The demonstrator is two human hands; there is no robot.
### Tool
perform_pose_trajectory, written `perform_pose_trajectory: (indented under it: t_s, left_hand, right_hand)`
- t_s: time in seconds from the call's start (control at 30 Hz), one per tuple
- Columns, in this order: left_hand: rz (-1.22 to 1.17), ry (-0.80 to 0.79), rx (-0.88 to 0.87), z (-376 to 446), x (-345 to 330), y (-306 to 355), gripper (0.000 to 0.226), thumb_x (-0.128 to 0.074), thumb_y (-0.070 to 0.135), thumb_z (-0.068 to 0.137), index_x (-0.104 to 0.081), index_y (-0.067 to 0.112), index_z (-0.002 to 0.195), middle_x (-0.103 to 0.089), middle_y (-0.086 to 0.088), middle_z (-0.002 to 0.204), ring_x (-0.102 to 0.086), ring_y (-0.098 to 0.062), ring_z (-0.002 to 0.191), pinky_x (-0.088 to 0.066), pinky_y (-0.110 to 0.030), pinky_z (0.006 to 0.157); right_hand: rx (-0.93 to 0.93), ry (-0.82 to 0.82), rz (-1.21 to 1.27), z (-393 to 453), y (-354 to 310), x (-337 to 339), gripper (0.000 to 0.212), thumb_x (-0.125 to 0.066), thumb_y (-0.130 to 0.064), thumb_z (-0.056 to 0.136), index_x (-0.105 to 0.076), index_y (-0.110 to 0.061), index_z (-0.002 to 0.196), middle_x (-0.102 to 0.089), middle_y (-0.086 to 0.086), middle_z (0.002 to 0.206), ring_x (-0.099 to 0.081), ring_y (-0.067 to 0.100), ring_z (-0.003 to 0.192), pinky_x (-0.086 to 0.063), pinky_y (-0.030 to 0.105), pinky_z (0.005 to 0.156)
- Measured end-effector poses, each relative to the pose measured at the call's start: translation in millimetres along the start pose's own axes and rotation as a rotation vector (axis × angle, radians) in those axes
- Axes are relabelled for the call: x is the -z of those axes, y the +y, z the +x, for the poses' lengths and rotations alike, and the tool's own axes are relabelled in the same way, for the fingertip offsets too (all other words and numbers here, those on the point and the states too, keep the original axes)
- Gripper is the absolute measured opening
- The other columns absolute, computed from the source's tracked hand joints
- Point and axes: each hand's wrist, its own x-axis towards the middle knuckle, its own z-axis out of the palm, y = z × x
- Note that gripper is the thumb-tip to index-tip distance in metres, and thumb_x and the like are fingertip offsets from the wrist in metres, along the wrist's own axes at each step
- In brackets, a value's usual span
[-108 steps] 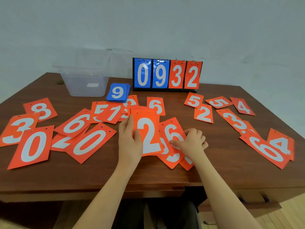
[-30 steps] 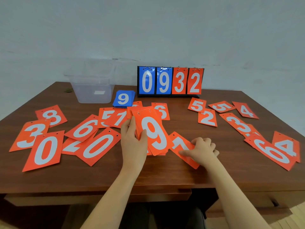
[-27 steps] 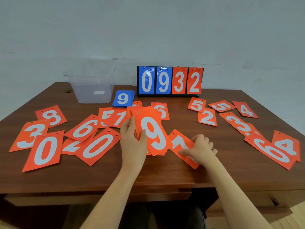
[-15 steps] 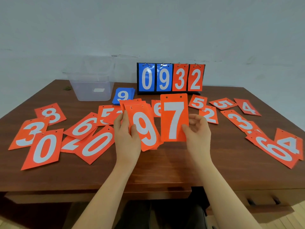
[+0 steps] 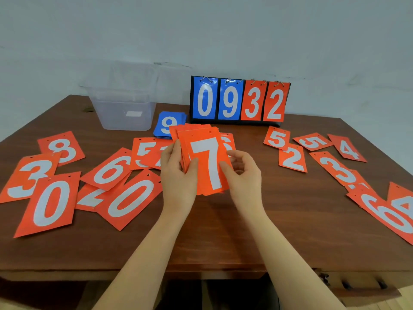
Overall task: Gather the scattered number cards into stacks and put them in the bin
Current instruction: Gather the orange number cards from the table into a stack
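I hold a stack of orange number cards [image 5: 206, 162] upright above the table's middle, a white 7 on top. My left hand [image 5: 177, 175] grips the stack's left edge with its thumb on the face. My right hand [image 5: 242, 173] holds the right edge, thumb on the 7 card. More orange cards lie scattered on the left, such as a 0 [image 5: 50, 204], and on the right, such as a 2 [image 5: 292, 158]. A small pile of blue cards [image 5: 168, 125] with a 9 on top lies behind the stack. The clear plastic bin [image 5: 125, 104] stands at the back left.
A flip scoreboard [image 5: 240, 101] reading 0932 stands at the back centre against the wall. The brown wooden table [image 5: 223, 238] shows bare wood in front of my hands. A drawer handle [image 5: 348, 284] is below the front right edge.
My right hand lifted the 7 card off the table and laid it on the stack, covering the 9. The stack rose a little and stands more upright.
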Motion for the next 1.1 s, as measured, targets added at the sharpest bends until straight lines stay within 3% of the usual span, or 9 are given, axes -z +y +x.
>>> perform_pose_trajectory:
  t_s: [0.07,0.17,0.3,0.47,0.7,0.87,1.0,1.1]
  left_hand:
    - [0.015,0.029,0.021,10.6,0.7,-4.6,0.054,-0.052,0.024,0.092,-0.032,0.024,0.142,-0.035,0.004,0.141,-0.040,-0.011,0.127,-0.041,-0.029,0.101]
    - [0.040,0.058,0.039,28.1,3.2,-15.4,0.052,-0.051,0.023,0.093,-0.033,0.021,0.142,-0.036,0.002,0.140,-0.039,-0.014,0.128,-0.039,-0.032,0.103]
    - [0.087,0.060,0.042,41.3,3.6,-30.3,0.053,-0.052,0.023,0.092,-0.034,0.018,0.142,-0.036,-0.002,0.141,-0.038,-0.018,0.130,-0.039,-0.043,0.105]
    - [0.148,0.059,0.063,40.2,3.6,-33.4,0.054,-0.052,0.021,0.092,-0.032,0.017,0.142,-0.035,-0.002,0.143,-0.036,-0.017,0.131,-0.034,-0.027,0.100]
    - [0.170,0.010,0.075,16.7,4.2,-27.9,0.052,-0.051,0.020,0.093,-0.033,0.016,0.141,-0.034,-0.002,0.144,-0.035,-0.017,0.132,-0.034,-0.028,0.101]
    - [0.170,-0.022,0.072,-6.6,5.3,-26.8,0.051,-0.051,0.019,0.093,-0.034,0.016,0.141,-0.034,-0.002,0.144,-0.035,-0.016,0.132,-0.034,-0.029,0.103]
    - [0.167,-0.033,0.081,-18.0,8.7,-24.8,0.051,-0.051,0.020,0.093,-0.035,0.017,0.141,-0.034,-0.002,0.143,-0.035,-0.016,0.131,-0.034,-0.029,0.102]
    - [0.168,-0.029,0.086,-20.1,11.2,-22.6,0.049,-0.050,0.021,0.094,-0.035,0.018,0.141,-0.035,-0.002,0.143,-0.036,-0.017,0.131,-0.035,-0.030,0.102]
  right_hand:
    - [-0.017,-0.029,-0.061,17.3,9.3,-2.6,0.035,-0.057,-0.029,0.092,-0.053,-0.022,0.126,-0.053,-0.007,0.123,-0.053,0.006,0.109,-0.049,0.025,0.089]
    - [-0.067,-0.126,-0.361,52.3,30.0,-5.9,0.046,-0.045,-0.042,0.095,-0.042,-0.026,0.138,-0.040,-0.004,0.146,-0.036,0.016,0.135,-0.030,0.047,0.112]
    - [-0.039,-0.345,-0.762,82.3,51.7,-14.7,0.051,-0.029,-0.048,0.098,-0.027,-0.031,0.146,-0.017,-0.003,0.157,-0.010,0.019,0.146,-0.005,0.045,0.116]
    - [0.000,-0.534,-1.027,90.7,58.9,-14.8,0.050,-0.019,-0.047,0.100,-0.019,-0.033,0.148,-0.013,-0.006,0.158,-0.009,0.016,0.146,0.003,0.048,0.115]
    - [0.109,-0.359,-0.931,41.6,52.8,18.3,0.036,-0.032,-0.040,0.099,-0.055,-0.025,0.124,-0.054,-0.009,0.131,-0.043,0.010,0.127,-0.007,0.040,0.114]
    - [0.092,-0.316,-0.894,4.7,49.4,41.3,0.029,-0.040,-0.040,0.097,-0.059,-0.025,0.113,-0.055,-0.010,0.117,-0.052,0.010,0.111,-0.013,0.036,0.110]
    - [0.036,-0.266,-0.819,-0.9,49.6,46.7,0.022,-0.052,-0.043,0.091,-0.061,-0.026,0.101,-0.054,-0.008,0.117,-0.051,0.012,0.112,-0.018,0.035,0.106]
    - [-0.107,-0.166,-0.830,5.0,49.2,42.0,0.047,-0.059,-0.054,0.083,-0.055,-0.024,0.119,-0.045,-0.002,0.133,-0.041,0.019,0.124,-0.022,0.041,0.107]
